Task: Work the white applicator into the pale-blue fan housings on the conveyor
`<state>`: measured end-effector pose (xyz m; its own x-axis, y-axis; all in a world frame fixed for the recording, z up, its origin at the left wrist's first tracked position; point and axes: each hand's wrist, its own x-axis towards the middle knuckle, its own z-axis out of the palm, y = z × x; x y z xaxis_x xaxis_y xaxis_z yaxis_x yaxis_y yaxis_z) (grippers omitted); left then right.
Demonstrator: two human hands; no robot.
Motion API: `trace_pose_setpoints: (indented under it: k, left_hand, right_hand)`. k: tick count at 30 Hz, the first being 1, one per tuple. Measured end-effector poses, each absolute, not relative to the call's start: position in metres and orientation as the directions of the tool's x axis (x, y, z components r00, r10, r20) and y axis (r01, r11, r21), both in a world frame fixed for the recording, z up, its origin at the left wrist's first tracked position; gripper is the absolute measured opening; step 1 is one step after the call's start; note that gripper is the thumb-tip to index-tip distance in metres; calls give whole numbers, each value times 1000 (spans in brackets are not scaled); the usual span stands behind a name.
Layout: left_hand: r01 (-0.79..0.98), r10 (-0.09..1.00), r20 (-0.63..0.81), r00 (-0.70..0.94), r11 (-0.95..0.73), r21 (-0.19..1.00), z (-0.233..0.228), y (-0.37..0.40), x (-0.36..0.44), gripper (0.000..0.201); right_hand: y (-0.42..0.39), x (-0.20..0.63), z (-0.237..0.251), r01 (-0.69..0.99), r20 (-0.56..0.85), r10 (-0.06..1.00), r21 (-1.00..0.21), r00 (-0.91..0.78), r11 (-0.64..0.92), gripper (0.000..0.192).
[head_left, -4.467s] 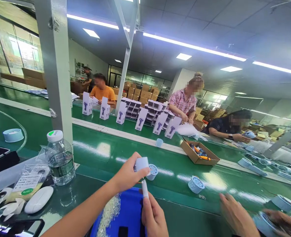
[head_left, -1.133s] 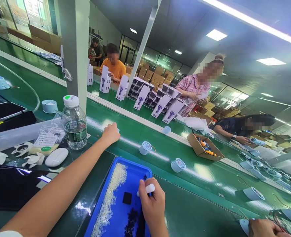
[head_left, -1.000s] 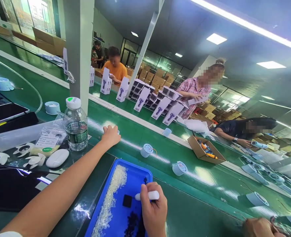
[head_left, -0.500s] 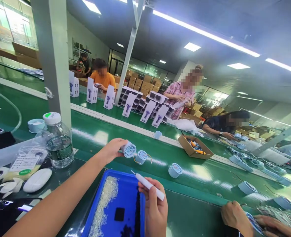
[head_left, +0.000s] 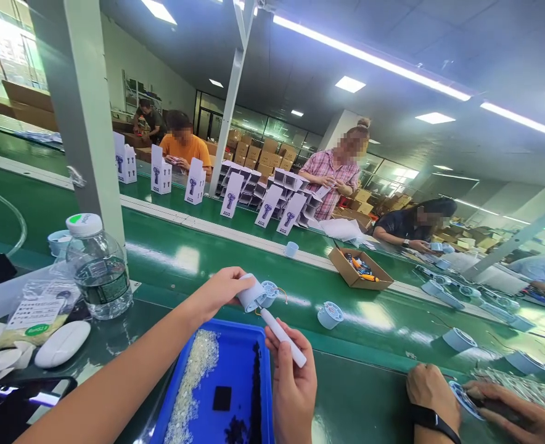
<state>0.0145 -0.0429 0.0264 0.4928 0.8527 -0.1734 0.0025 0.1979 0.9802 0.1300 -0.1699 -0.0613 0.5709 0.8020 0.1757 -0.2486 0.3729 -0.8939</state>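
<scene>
My left hand (head_left: 221,288) is closed around a light-blue cylindrical housing (head_left: 249,293), tilted with its open end toward the lower right. My right hand (head_left: 295,383) grips a white pen-shaped tool (head_left: 283,338) with a thin dark tip. That tip meets the housing's open end; whether it goes inside I cannot tell. Just behind the held housing, a second housing (head_left: 269,294) with thin wires stands on the green belt (head_left: 161,250). Below my hands lies a blue tray (head_left: 241,357), holding small clear pieces (head_left: 193,376), small black pieces and a black square (head_left: 222,398).
Another housing (head_left: 330,315) stands to the right on the belt. At left are a water bottle (head_left: 100,271) and a white rounded case (head_left: 63,344). A co-worker's hands (head_left: 432,394) work at lower right. Across stand white boxes (head_left: 232,196) and a carton of tools (head_left: 360,270).
My left hand has turned the housing's open end down toward the tool. The tool's tip has come up to meet it. The view has shifted slightly.
</scene>
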Motion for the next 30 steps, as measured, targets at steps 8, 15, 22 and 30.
trace_pose_setpoints:
  k: [8,15,22,30]
  left_hand:
    - [-7,852,-176,493,206,979,24,-43,15,34]
    - [42,851,-191,489,196,980,20,-45,19,33]
    - [32,946,17,325,-29,999,17,-58,31,24]
    - [-181,984,159,81,-142,973,11,-79,46,44]
  right_hand:
    - [-170,131,-61,-222,178,793,-904,583,366,27]
    - [-169,131,-64,-227,167,835,-918,524,326,31]
    - [-167,127,-68,-62,123,813,-979,569,192,41]
    - [-160,99,-80,226,272,800,-958,535,174,47]
